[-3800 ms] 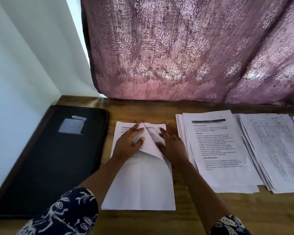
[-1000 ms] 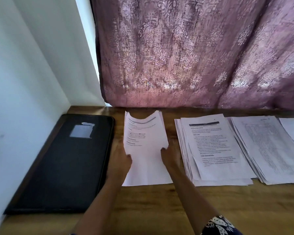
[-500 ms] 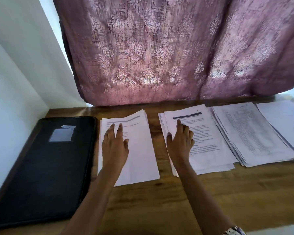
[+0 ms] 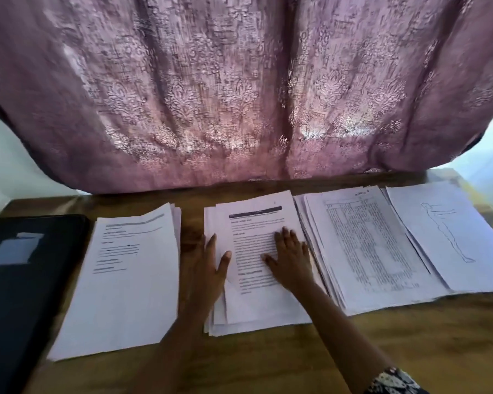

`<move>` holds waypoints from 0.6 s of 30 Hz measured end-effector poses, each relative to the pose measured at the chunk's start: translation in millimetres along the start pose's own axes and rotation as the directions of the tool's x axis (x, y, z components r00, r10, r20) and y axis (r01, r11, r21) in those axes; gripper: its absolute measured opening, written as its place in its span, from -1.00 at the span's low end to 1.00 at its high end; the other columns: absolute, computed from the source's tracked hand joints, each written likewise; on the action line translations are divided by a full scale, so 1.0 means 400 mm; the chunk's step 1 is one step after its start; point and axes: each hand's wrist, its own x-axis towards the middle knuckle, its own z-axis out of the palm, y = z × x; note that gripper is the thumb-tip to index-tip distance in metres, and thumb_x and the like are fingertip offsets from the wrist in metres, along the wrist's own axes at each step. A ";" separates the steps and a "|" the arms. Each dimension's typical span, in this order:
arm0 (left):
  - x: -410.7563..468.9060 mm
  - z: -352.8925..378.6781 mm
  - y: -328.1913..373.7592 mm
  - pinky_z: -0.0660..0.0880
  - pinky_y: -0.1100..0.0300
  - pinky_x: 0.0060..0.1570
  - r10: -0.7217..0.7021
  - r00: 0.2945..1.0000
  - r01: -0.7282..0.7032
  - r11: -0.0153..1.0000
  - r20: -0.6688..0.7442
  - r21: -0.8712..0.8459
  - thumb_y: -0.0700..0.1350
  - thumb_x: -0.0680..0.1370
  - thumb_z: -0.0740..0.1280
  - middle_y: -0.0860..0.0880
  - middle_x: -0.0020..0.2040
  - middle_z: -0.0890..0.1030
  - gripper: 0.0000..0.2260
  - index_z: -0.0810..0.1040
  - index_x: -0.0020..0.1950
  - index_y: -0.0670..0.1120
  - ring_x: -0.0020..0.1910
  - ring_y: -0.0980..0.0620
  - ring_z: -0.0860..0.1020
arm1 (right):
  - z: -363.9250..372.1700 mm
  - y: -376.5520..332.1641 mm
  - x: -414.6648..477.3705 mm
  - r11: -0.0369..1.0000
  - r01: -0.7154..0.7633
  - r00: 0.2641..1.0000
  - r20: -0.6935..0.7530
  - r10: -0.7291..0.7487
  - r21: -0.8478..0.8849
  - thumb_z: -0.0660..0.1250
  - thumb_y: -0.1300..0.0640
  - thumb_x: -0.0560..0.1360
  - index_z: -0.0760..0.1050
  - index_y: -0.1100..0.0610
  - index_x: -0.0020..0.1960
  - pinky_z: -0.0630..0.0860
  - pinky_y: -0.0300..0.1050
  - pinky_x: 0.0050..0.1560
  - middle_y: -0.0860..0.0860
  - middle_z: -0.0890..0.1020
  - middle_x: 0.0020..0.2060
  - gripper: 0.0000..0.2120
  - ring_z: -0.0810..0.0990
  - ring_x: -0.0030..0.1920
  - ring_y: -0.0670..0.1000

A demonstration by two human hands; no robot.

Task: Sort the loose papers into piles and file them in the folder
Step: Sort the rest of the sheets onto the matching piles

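Several paper piles lie in a row on the wooden table [image 4: 268, 365]. A pile of text pages [image 4: 125, 294] sits at the left, untouched. Beside it is a second text pile [image 4: 256, 223] with a dark header bar. My left hand [image 4: 202, 268] lies flat at this pile's left edge, thumb on the paper. My right hand [image 4: 289, 257] rests flat on its top sheet, fingers straight. Further right are a pile of table pages [image 4: 367, 245] and a pile topped by a line drawing of a figure [image 4: 450, 237]. The black folder [image 4: 17, 294] lies closed at the far left.
A mauve patterned curtain [image 4: 239, 95] hangs behind the table down to its back edge. A pale wall [image 4: 0, 155] stands at the left. Bare wood shows along the table's front.
My left hand has left the left pile and moved to the second pile's left edge. My right hand slid further right on that pile. The camera has turned right, showing the drawing pile.
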 end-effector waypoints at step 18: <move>0.024 0.063 -0.008 -0.01 0.12 0.44 0.036 0.998 -0.022 0.973 -0.056 0.228 0.17 0.55 0.05 -0.14 0.53 0.23 -0.38 0.24 0.53 -0.15 0.51 -0.14 0.21 | 0.019 0.013 0.075 0.997 0.073 0.997 -0.029 -0.074 -0.031 -0.05 -0.24 0.60 -0.12 0.13 0.57 -0.15 0.10 0.50 0.15 -0.08 0.56 -0.31 -0.13 0.55 0.18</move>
